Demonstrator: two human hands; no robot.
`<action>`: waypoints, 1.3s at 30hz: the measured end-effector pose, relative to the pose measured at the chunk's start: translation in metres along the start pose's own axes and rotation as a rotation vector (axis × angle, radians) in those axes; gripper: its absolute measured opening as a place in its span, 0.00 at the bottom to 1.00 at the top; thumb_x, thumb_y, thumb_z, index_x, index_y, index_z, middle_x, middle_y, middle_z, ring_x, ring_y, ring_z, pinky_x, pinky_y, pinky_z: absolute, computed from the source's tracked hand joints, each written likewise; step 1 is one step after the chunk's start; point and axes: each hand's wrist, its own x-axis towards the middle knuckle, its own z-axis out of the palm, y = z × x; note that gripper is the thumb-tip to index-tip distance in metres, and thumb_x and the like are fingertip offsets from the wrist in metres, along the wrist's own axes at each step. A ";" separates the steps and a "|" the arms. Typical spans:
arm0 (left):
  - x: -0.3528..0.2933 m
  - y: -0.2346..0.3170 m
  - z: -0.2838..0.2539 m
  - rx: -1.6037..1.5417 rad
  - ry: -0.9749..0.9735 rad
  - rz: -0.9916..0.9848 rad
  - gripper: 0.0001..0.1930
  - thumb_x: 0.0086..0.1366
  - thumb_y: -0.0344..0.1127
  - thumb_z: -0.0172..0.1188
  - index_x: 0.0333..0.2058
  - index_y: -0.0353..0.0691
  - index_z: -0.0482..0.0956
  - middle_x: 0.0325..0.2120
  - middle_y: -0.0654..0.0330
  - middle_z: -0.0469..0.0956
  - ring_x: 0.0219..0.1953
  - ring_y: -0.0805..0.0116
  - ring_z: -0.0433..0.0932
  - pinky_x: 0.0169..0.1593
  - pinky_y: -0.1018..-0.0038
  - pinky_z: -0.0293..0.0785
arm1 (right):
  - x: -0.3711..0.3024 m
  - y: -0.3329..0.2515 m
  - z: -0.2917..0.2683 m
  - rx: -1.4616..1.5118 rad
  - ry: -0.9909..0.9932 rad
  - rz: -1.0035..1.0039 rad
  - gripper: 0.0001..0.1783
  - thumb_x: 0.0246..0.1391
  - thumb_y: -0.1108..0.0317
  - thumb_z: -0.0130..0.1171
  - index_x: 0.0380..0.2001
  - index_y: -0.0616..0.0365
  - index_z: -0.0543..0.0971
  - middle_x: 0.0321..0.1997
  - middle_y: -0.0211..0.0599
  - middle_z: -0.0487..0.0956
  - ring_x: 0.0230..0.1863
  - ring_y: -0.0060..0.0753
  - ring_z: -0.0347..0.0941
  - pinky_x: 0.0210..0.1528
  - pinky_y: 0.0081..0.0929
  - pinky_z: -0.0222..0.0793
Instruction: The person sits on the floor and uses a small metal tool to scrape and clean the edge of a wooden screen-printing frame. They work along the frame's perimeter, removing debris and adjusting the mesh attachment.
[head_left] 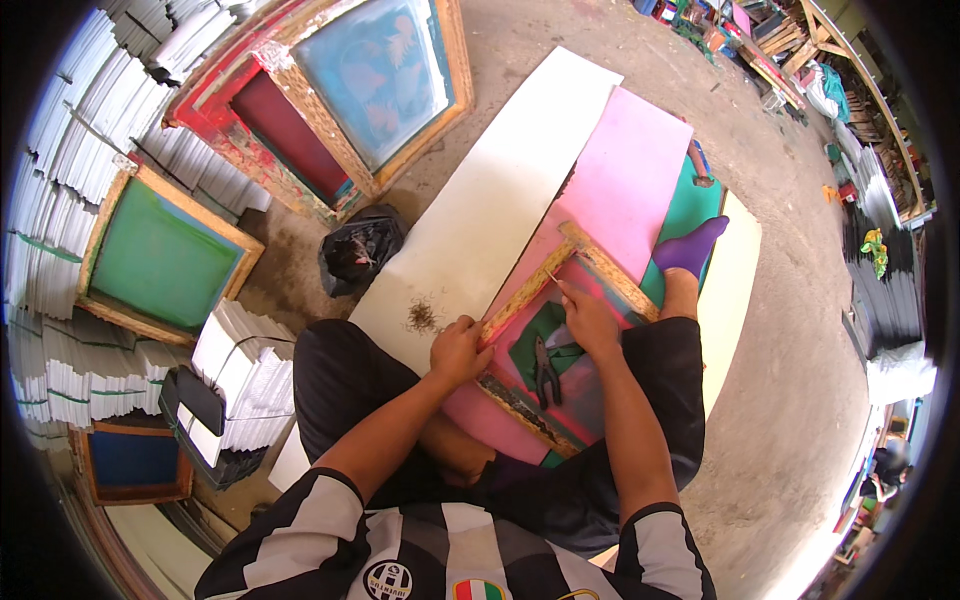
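A wooden printing frame [605, 268] with a red and green mesh lies across my lap on a pink sheet [630, 170]. My left hand [458, 350] grips the frame's near left edge. My right hand [587, 318] rests inside the frame and pinches a small thin tool, its tip pointing at the far rail. Dark pliers [546, 372] lie on the mesh between my hands. My foot in a purple sock [690, 247] sits past the frame's right side.
A long white board [500, 190] lies left of the pink sheet, with a small pile of brown debris [422, 317]. A black bag [358, 250], stacked white sheets [245, 365] and several wooden screen frames [165, 255] stand at left. Bare dirt floor spreads right.
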 end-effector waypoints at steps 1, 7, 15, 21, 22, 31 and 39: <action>0.001 0.001 0.000 0.002 0.008 0.000 0.24 0.56 0.46 0.70 0.49 0.41 0.83 0.42 0.54 0.79 0.44 0.50 0.80 0.47 0.56 0.78 | -0.001 -0.002 -0.003 -0.027 -0.002 0.019 0.21 0.69 0.57 0.54 0.62 0.36 0.80 0.48 0.47 0.85 0.46 0.57 0.82 0.49 0.51 0.77; 0.020 0.017 -0.003 0.032 0.030 0.047 0.29 0.57 0.47 0.70 0.55 0.40 0.80 0.45 0.53 0.80 0.46 0.50 0.80 0.47 0.56 0.78 | 0.000 -0.016 -0.012 -0.054 -0.025 0.060 0.21 0.67 0.59 0.54 0.61 0.35 0.80 0.46 0.51 0.85 0.47 0.59 0.82 0.50 0.54 0.76; 0.085 0.046 0.006 0.013 -0.066 0.022 0.17 0.58 0.42 0.67 0.42 0.38 0.82 0.40 0.50 0.82 0.44 0.46 0.82 0.47 0.53 0.78 | 0.007 -0.020 -0.023 -0.111 -0.103 0.035 0.21 0.67 0.60 0.54 0.62 0.40 0.80 0.47 0.52 0.85 0.48 0.58 0.82 0.51 0.53 0.76; 0.094 0.040 0.020 -0.018 -0.018 -0.016 0.09 0.56 0.37 0.64 0.29 0.36 0.83 0.33 0.47 0.82 0.41 0.44 0.82 0.47 0.52 0.79 | 0.010 -0.018 -0.015 -0.042 -0.124 0.005 0.21 0.68 0.59 0.54 0.62 0.43 0.80 0.45 0.58 0.84 0.47 0.59 0.82 0.50 0.51 0.77; 0.098 0.044 0.020 -0.010 -0.041 -0.014 0.09 0.56 0.37 0.64 0.29 0.36 0.83 0.32 0.47 0.82 0.40 0.44 0.82 0.46 0.52 0.78 | 0.018 0.018 0.008 0.150 -0.074 -0.043 0.21 0.68 0.60 0.53 0.62 0.44 0.80 0.46 0.58 0.84 0.48 0.59 0.82 0.50 0.51 0.77; 0.099 0.046 0.015 -0.025 -0.027 0.060 0.10 0.57 0.37 0.64 0.31 0.36 0.83 0.32 0.46 0.81 0.39 0.43 0.82 0.45 0.51 0.78 | 0.013 0.026 -0.002 0.234 -0.143 0.009 0.23 0.67 0.65 0.57 0.64 0.55 0.77 0.53 0.56 0.84 0.54 0.54 0.82 0.56 0.40 0.76; 0.095 0.039 0.014 -0.004 -0.035 0.049 0.10 0.58 0.37 0.65 0.33 0.37 0.82 0.33 0.47 0.82 0.41 0.44 0.82 0.46 0.51 0.79 | 0.016 0.040 0.022 0.199 -0.052 -0.119 0.24 0.70 0.61 0.57 0.66 0.53 0.76 0.52 0.43 0.87 0.45 0.42 0.85 0.51 0.38 0.78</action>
